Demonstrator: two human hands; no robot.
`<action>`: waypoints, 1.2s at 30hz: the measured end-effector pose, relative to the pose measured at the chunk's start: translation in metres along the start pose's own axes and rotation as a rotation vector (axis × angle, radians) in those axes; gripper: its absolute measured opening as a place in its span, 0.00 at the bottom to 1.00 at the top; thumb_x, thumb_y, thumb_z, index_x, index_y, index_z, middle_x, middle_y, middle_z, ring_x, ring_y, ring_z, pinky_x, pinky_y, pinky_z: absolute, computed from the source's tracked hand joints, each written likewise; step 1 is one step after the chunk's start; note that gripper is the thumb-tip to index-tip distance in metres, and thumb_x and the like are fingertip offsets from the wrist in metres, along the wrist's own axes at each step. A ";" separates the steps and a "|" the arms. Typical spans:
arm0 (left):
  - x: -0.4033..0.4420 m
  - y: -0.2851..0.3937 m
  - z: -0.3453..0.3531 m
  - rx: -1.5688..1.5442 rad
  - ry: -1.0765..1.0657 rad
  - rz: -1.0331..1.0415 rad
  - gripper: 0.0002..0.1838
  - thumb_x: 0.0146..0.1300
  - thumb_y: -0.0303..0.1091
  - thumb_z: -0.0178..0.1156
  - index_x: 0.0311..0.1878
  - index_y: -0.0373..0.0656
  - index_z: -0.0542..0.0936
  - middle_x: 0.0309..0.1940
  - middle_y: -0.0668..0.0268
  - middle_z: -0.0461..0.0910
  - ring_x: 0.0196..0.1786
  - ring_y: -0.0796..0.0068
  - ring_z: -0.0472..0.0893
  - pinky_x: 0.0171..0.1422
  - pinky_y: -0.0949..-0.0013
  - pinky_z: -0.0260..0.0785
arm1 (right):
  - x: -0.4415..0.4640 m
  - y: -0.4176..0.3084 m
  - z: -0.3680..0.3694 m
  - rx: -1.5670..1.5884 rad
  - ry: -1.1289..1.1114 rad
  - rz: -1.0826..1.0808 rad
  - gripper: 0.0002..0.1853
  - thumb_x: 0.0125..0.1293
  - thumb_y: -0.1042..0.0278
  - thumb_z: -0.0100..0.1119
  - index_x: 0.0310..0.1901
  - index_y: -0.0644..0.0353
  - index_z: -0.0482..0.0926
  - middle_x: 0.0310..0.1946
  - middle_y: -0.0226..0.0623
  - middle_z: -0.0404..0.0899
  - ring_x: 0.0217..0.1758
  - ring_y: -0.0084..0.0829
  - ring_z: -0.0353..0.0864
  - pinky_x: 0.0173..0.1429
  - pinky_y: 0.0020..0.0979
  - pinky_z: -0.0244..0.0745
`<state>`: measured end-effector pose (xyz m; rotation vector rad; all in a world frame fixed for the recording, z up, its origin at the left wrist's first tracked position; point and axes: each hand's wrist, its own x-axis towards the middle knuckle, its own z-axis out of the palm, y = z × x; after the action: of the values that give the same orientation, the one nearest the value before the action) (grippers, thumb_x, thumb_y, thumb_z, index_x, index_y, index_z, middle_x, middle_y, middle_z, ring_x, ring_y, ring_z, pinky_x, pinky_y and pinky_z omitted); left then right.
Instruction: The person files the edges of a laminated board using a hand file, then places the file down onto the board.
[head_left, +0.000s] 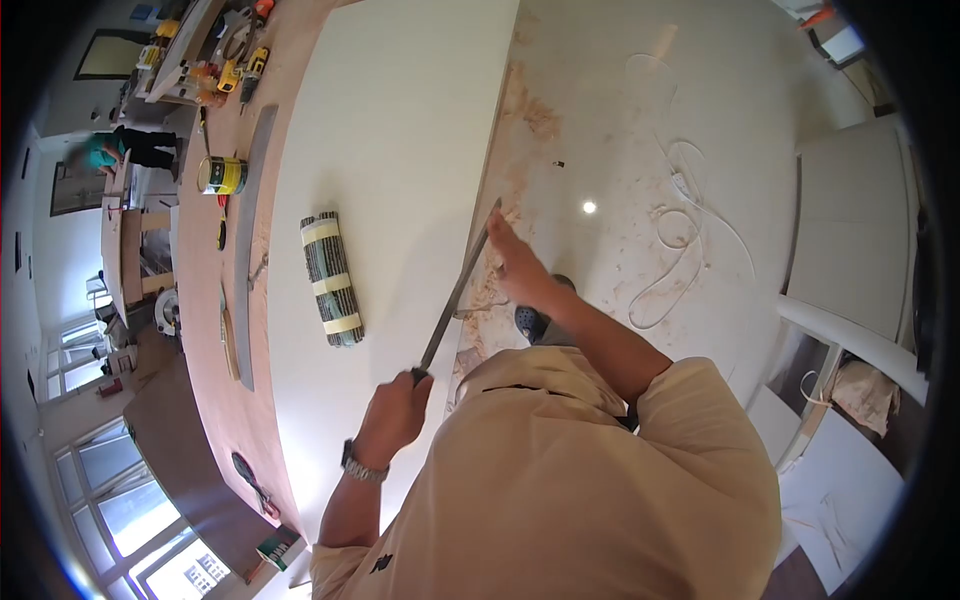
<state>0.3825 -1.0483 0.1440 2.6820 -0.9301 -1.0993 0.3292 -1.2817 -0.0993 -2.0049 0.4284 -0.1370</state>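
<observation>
Head view: one long file-like tool [449, 312], slanting over the right edge of the pale board [400, 120]; long axis from handle end, near the person, to tip, pointing forward and rightward. Left hand [392, 424] closed firmly round handle end; right hand [520, 268] at tip, grip not tellable. Edge work judged under way, dust [527, 112] lying alongside, amounts done and left unclear

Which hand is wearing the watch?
The left hand, gripping the long tool at its near end; the right hand, near its tip, has a bare wrist.
</observation>
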 end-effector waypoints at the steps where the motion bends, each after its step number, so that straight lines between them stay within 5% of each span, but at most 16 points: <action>1: -0.012 -0.003 -0.005 -0.015 -0.012 -0.029 0.18 0.72 0.41 0.54 0.35 0.33 0.74 0.26 0.39 0.78 0.33 0.35 0.79 0.36 0.44 0.72 | -0.005 -0.007 0.009 0.017 0.003 -0.037 0.46 0.57 0.82 0.51 0.77 0.60 0.43 0.80 0.47 0.37 0.82 0.46 0.43 0.77 0.55 0.51; 4: -0.044 -0.014 -0.015 -0.032 -0.085 -0.206 0.18 0.72 0.41 0.55 0.35 0.33 0.74 0.25 0.40 0.79 0.32 0.35 0.79 0.35 0.45 0.72 | -0.029 -0.028 0.039 0.133 -0.038 -0.101 0.47 0.57 0.83 0.51 0.77 0.60 0.41 0.80 0.49 0.36 0.82 0.47 0.44 0.77 0.53 0.51; 8: -0.046 -0.042 0.020 0.043 -0.100 -0.174 0.19 0.72 0.43 0.53 0.36 0.33 0.75 0.27 0.39 0.80 0.34 0.35 0.80 0.38 0.44 0.73 | -0.038 -0.015 0.068 0.012 -0.377 0.167 0.53 0.56 0.86 0.50 0.78 0.53 0.31 0.80 0.46 0.28 0.83 0.44 0.35 0.76 0.62 0.46; 11: -0.016 -0.053 0.055 -0.012 -0.108 -0.175 0.20 0.73 0.44 0.51 0.38 0.33 0.76 0.28 0.38 0.80 0.36 0.34 0.80 0.41 0.44 0.73 | -0.041 0.010 0.071 -0.079 -0.285 0.111 0.48 0.60 0.80 0.50 0.78 0.55 0.35 0.81 0.43 0.31 0.83 0.42 0.36 0.78 0.61 0.45; 14: 0.007 -0.046 0.072 0.031 -0.131 -0.121 0.19 0.73 0.42 0.52 0.36 0.32 0.76 0.29 0.39 0.80 0.38 0.36 0.80 0.41 0.46 0.72 | -0.023 0.035 0.071 -0.177 -0.458 0.302 0.49 0.60 0.81 0.48 0.79 0.54 0.33 0.81 0.40 0.29 0.84 0.41 0.35 0.78 0.61 0.43; 20: -0.061 -0.040 0.040 0.021 -0.063 -0.079 0.18 0.72 0.42 0.52 0.37 0.32 0.75 0.30 0.37 0.80 0.39 0.34 0.80 0.42 0.44 0.73 | -0.061 -0.022 0.061 0.024 -0.065 0.009 0.48 0.60 0.82 0.47 0.79 0.55 0.33 0.81 0.42 0.29 0.83 0.43 0.36 0.78 0.61 0.43; 24: -0.106 -0.080 0.048 0.016 -0.072 -0.147 0.18 0.72 0.42 0.53 0.36 0.32 0.75 0.30 0.38 0.79 0.40 0.36 0.79 0.40 0.46 0.72 | -0.091 -0.053 0.108 0.045 -0.188 0.032 0.56 0.55 0.87 0.49 0.78 0.49 0.25 0.80 0.47 0.25 0.83 0.48 0.36 0.79 0.54 0.43; 30: -0.067 -0.096 0.097 0.010 -0.085 -0.075 0.20 0.72 0.43 0.52 0.36 0.32 0.76 0.28 0.40 0.79 0.38 0.36 0.79 0.40 0.45 0.72 | -0.096 0.003 0.145 -0.059 -0.198 0.185 0.51 0.56 0.86 0.48 0.79 0.53 0.34 0.80 0.49 0.32 0.83 0.47 0.37 0.78 0.56 0.47; 33: -0.073 -0.094 0.092 -0.006 -0.034 -0.017 0.20 0.72 0.43 0.52 0.35 0.31 0.76 0.27 0.40 0.79 0.36 0.36 0.79 0.38 0.46 0.72 | -0.093 -0.005 0.136 -0.058 -0.201 0.204 0.48 0.59 0.80 0.49 0.78 0.56 0.35 0.81 0.42 0.30 0.83 0.45 0.35 0.77 0.63 0.44; 36: -0.129 -0.106 0.073 -0.009 0.021 -0.013 0.19 0.71 0.41 0.55 0.35 0.30 0.77 0.26 0.40 0.79 0.35 0.37 0.80 0.36 0.48 0.72 | -0.124 -0.048 0.131 -0.089 -0.028 0.034 0.48 0.58 0.81 0.49 0.78 0.57 0.37 0.81 0.42 0.32 0.83 0.46 0.37 0.76 0.65 0.46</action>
<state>0.3156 -0.8790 0.1355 2.6908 -0.9041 -1.0726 0.2621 -1.1071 -0.1056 -2.0828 0.4571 -0.0700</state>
